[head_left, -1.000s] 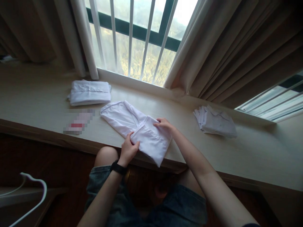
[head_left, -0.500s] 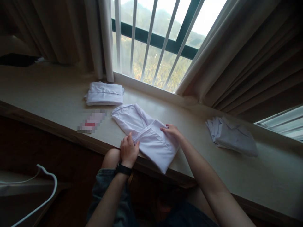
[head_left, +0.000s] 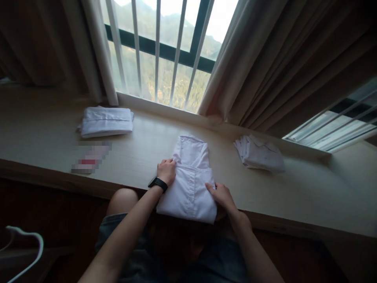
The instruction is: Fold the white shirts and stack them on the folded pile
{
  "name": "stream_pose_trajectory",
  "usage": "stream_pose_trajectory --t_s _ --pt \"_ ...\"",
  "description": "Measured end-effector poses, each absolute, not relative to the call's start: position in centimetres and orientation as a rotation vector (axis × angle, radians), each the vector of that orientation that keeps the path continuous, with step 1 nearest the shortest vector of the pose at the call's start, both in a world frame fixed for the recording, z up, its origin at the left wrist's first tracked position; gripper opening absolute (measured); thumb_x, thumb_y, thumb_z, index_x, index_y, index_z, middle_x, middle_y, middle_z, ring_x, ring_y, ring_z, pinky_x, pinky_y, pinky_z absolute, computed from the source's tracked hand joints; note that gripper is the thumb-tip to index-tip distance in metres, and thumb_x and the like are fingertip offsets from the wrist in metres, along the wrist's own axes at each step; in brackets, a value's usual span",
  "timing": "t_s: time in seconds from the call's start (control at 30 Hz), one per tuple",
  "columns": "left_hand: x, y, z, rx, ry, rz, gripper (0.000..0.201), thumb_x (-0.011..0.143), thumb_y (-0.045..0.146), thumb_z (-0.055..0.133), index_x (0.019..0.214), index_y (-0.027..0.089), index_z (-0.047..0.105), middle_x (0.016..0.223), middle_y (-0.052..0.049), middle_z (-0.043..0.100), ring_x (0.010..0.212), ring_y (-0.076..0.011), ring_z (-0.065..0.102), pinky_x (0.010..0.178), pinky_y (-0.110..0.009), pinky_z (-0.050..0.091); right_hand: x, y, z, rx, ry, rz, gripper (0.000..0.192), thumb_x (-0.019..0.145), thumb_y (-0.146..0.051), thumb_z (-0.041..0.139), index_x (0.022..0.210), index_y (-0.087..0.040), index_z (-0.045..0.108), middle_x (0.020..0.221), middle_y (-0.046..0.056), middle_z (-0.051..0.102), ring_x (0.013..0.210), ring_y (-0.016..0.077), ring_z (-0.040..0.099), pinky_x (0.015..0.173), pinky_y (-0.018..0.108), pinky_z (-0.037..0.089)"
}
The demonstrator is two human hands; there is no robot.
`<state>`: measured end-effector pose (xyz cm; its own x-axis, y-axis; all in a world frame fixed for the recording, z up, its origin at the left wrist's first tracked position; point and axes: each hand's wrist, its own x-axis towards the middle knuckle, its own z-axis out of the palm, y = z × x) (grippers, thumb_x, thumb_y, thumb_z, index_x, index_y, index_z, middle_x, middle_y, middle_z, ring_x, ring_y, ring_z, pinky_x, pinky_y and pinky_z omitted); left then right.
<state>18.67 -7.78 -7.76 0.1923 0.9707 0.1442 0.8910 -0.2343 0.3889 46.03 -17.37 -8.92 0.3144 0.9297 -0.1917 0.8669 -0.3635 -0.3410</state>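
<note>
Well, I have the white shirt [head_left: 190,190] lying front up between my two sets of fingers, partly folded, its button strip running down the middle. On its left side the left hand [head_left: 167,171] rests with fingers bent over the border; the thumb is mostly hidden, so I cannot tell whether it pinches. Opposite, the right hand [head_left: 224,194] has its thumb on top of the cloth and its other fingers tucked round the outer edge, so I read that as clamped on the shirt.

A folded edge crosses the shirt about level with the left fingers and just ahead of the right fingertips. Beyond it, the narrower upper part lies on the pale bench [head_left: 300,196]; nearer me than both hands, the bottom hangs slightly past the bench's front edge.

To handle this well, I would draw both sides outward with equal, light tension, since the right grip sits lower than the left and an uneven pull could skew the panel. I would use the button strip as a centre guide and smooth creases outward. The overhang seems the weak spot: unsupported cloth may sag. Space looks adequate, with one folded stack [head_left: 107,122] ahead and left of the left fingers, another [head_left: 259,153] beyond the right ones.
</note>
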Motion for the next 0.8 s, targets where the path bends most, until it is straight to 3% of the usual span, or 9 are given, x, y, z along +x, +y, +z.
stream_pose_trajectory --t_s 0.13,0.27,0.4,0.53,0.67,0.8 --pt "22.0 -6.1 -5.9 2.268 1.957 0.491 0.032 0.094 0.033 0.048 0.114 0.015 0.065 0.119 -0.017 0.065 0.111 -0.031 0.057 0.091 -0.042 0.045 44.9 -14.2 -5.6 -2.5 -1.574 0.237 0.054 0.097 -0.064 0.038 0.109 -0.019 0.066 0.096 0.015 0.074 0.095 0.0303 0.071 0.082 0.038 0.05" --pt "24.0 -2.9 -5.4 2.235 2.129 0.48 0.043 0.091 0.044 0.052 0.119 0.012 0.061 0.12 -0.021 0.062 0.116 -0.0359 0.055 0.096 -0.048 0.042 42.3 -7.7 -4.0 -2.468 -1.587 0.193 0.045 0.098 -0.056 0.043 0.113 -0.019 0.063 0.105 0.015 0.073 0.099 0.0309 0.071 0.084 0.039 0.051" --pt "24.5 -0.6 -6.9 2.114 2.127 0.326 0.039 0.094 0.042 0.048 0.119 0.014 0.061 0.113 -0.018 0.066 0.102 -0.0313 0.064 0.085 -0.04 0.046 40.0 -4.0 -5.8 -2.471 -1.549 0.196 0.043 0.096 -0.05 0.053 0.121 -0.015 0.058 0.112 0.017 0.071 0.101 0.0308 0.07 0.085 0.04 0.051" --pt "24.3 -0.3 -8.4 2.221 2.129 0.385 0.033 0.1 0.034 0.038 0.112 0.016 0.063 0.103 -0.015 0.068 0.098 -0.0292 0.065 0.082 -0.038 0.046 39.7 -3.9 -8.7 -2.415 -1.532 0.104 0.03 0.103 -0.039 0.043 0.114 -0.016 0.059 0.107 0.015 0.071 0.092 0.0246 0.071 0.079 0.033 0.049" --pt "25.0 -0.7 -8.2 2.415 2.033 0.448 0.036 0.102 0.028 0.03 0.11 0.014 0.063 0.101 -0.017 0.067 0.097 -0.0288 0.065 0.085 -0.04 0.044 40.2 -4.3 -10.0 -2.274 -1.604 -0.053 0.031 0.107 -0.033 0.031 0.109 -0.019 0.058 0.105 0.01 0.07 0.089 0.0193 0.069 0.075 0.027 0.044" --pt "26.3 -0.6 -7.7 2.438 1.961 0.39 0.035 0.102 0.028 0.033 0.108 0.014 0.065 0.101 -0.016 0.068 0.095 -0.0278 0.066 0.081 -0.038 0.046 40.3 -3.9 -10.2 -2.201 -1.696 -0.119 0.028 0.106 -0.03 0.034 0.106 -0.018 0.06 0.102 0.01 0.069 0.092 0.0188 0.065 0.077 0.026 0.042"
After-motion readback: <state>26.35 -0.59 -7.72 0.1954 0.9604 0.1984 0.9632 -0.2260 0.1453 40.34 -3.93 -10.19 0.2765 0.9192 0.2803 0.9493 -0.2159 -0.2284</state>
